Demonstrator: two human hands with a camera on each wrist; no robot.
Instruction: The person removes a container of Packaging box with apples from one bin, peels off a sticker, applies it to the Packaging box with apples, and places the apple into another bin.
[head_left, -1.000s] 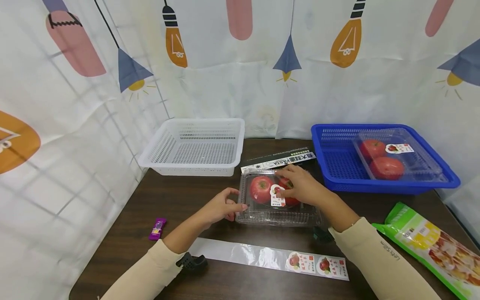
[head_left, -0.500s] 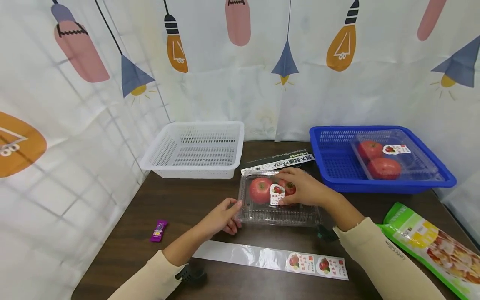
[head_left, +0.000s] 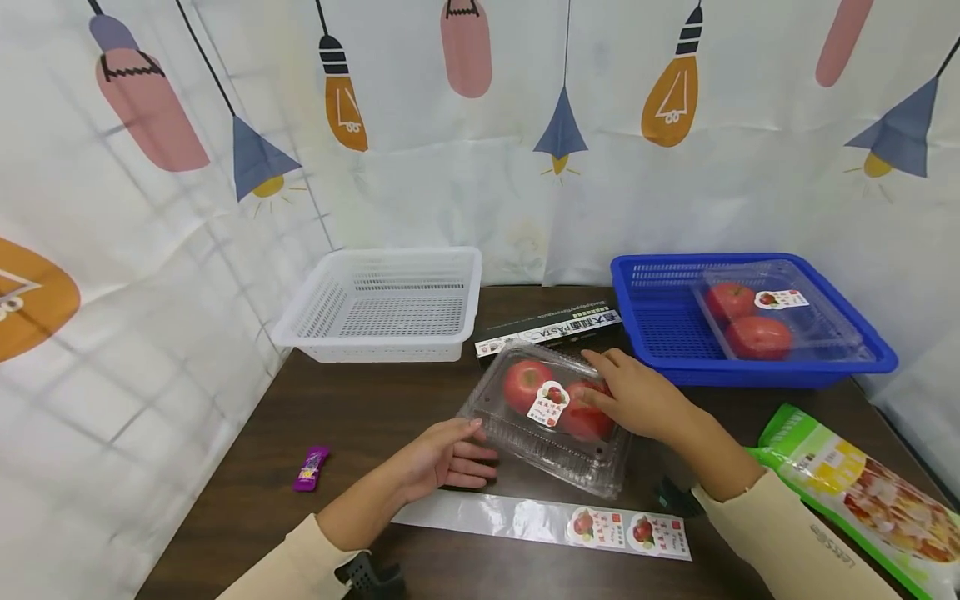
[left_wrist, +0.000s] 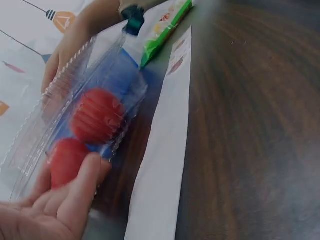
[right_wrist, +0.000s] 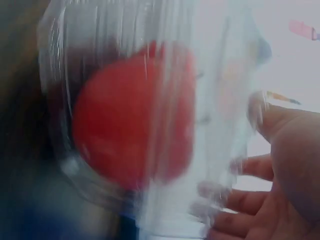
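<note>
A clear plastic clamshell box (head_left: 540, 454) with two red apples (head_left: 527, 385) inside sits turned at an angle over the middle of the table; whether it touches the tabletop is hard to tell. On its lid is a white fruit sticker (head_left: 548, 403). My right hand (head_left: 651, 398) grips the box's right side, thumb over the lid and fingers at the far edge. At the near left corner my left hand (head_left: 442, 458) has its fingers extended, thumb by the box's edge. The right wrist view is blurred, with an apple (right_wrist: 135, 120) large behind the plastic.
A backing strip (head_left: 487, 515) with two stickers lies in front. Behind are a white basket (head_left: 375, 342), a black pasta box (head_left: 551, 327) and a blue basket (head_left: 750, 372) holding another box of apples. A green food bag (head_left: 862, 492) lies right, a purple packet (head_left: 311, 468) left.
The box has turned clockwise and its near right corner has come toward me. My left hand has loosened from its left side, fingers now spread out. My right hand has stayed on it.
</note>
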